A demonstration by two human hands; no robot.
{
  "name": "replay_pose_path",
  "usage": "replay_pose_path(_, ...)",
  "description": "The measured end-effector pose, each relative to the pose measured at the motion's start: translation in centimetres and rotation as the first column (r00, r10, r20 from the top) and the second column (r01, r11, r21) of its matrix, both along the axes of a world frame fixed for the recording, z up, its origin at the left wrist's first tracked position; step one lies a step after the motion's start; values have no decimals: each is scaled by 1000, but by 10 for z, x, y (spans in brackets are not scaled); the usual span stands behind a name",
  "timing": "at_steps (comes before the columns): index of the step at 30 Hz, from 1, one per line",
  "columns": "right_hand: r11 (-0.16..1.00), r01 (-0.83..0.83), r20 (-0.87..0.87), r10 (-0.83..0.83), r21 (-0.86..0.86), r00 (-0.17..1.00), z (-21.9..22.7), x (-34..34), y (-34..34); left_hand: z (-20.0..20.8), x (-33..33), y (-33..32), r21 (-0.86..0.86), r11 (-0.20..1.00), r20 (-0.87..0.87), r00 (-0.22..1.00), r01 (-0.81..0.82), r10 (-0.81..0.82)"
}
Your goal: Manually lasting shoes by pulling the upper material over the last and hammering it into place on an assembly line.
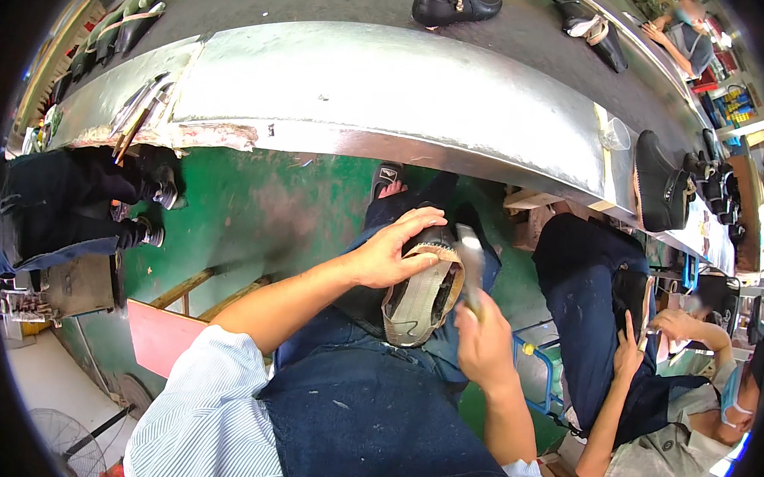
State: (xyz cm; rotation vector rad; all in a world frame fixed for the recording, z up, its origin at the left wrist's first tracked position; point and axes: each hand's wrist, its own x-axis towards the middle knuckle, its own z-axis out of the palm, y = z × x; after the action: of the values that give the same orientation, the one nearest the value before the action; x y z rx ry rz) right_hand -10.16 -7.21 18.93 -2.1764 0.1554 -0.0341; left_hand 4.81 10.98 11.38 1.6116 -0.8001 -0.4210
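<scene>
A black shoe (419, 301) lies across my lap with its pale, unfinished underside facing up and a stitched rim around its far end. My left hand (390, 254) holds the shoe at that far end, the thumb lying over the rim and the fingers over the dark upper. In my right hand (485, 344) is a hammer (470, 258), gripped by its handle. Its metal head, slightly blurred, is up beside the right edge of the shoe. Whether the head touches the shoe, I cannot tell.
A metal-edged bench (363, 76) runs ahead, with a black shoe (454, 5) and a black boot (660, 182) on it. Hand tools (138, 113) lie at its left. Close on my right a seated co-worker (649, 361) handles a dark shoe. A pink-topped stool (163, 338) stands left.
</scene>
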Motion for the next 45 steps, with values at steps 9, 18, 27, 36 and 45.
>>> replay_pose_path(9, 956, 266, -67, -259, 125, 963, -73, -11, -1, -38, -89, 13, 28, 972, -373, 899, -234, 227)
replay_pose_path(18, 643, 492, -417, -281, 587, 865, -100, -21, 16, -16, -30, -15, 353, 933, -460, 881, 66, 111)
replay_pose_path(27, 713, 426, -530, -89, 557, 843, -93, -40, -19, -40, -47, -6, -68, 970, -895, 416, 233, -163)
replay_pose_path(36, 948, -264, -406, 172, -181, 897, -26, -70, -40, -52, -97, -4, 186, 982, -645, 756, 18, 108)
replay_pose_path(45, 602, -590, -460, 377, -538, 804, -14, -29, -41, -53, -91, 9, 126, 978, -578, 814, 163, -61)
